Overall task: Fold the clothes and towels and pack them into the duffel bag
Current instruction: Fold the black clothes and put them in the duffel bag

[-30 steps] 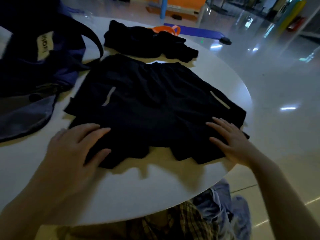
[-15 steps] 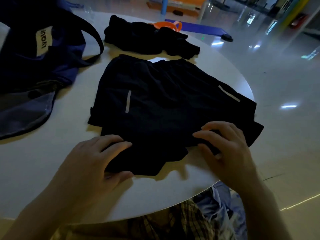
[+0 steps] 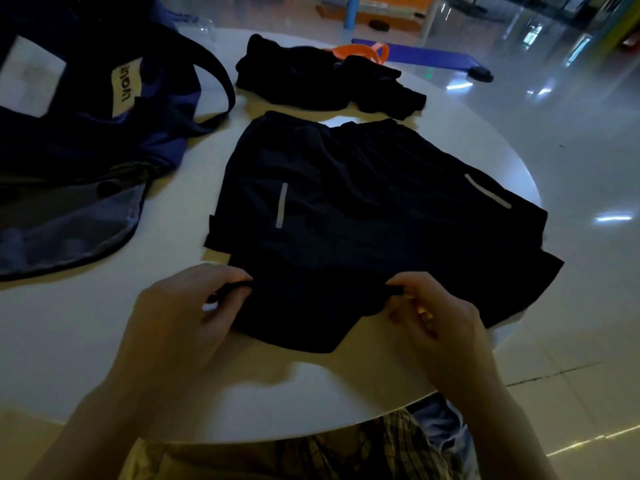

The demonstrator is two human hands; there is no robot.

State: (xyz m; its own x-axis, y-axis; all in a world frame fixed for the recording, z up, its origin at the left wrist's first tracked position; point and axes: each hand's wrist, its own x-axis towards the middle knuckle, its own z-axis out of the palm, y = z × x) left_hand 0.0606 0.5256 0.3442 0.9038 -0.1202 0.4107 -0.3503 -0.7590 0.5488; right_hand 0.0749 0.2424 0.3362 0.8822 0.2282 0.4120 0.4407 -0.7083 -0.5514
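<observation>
Spreading across most of the frame, counter: a round white top, its near edge curving along the bottom and its right edge cutting off toward the glossy floor.
Duffel bag: dark navy, slumped in the upper left of the frame, a pale label on its side, a dark strap looping out toward the centre, and a grey flap lying flat on the counter below it.
Black shorts: laid flat in the centre, waistband toward the top of the frame, one pale reflective stripe on each leg, the right leg overhanging the counter edge.
Second black garment: crumpled at the upper centre, just above the shorts and apart from them.
Left hand: lower centre-left, its fingers pinching the near hem of the shorts' left leg.
Right hand: lower centre-right, fingers curled, grasping the same hem edge.
Orange loop: peeking out behind the crumpled garment at the top.
</observation>
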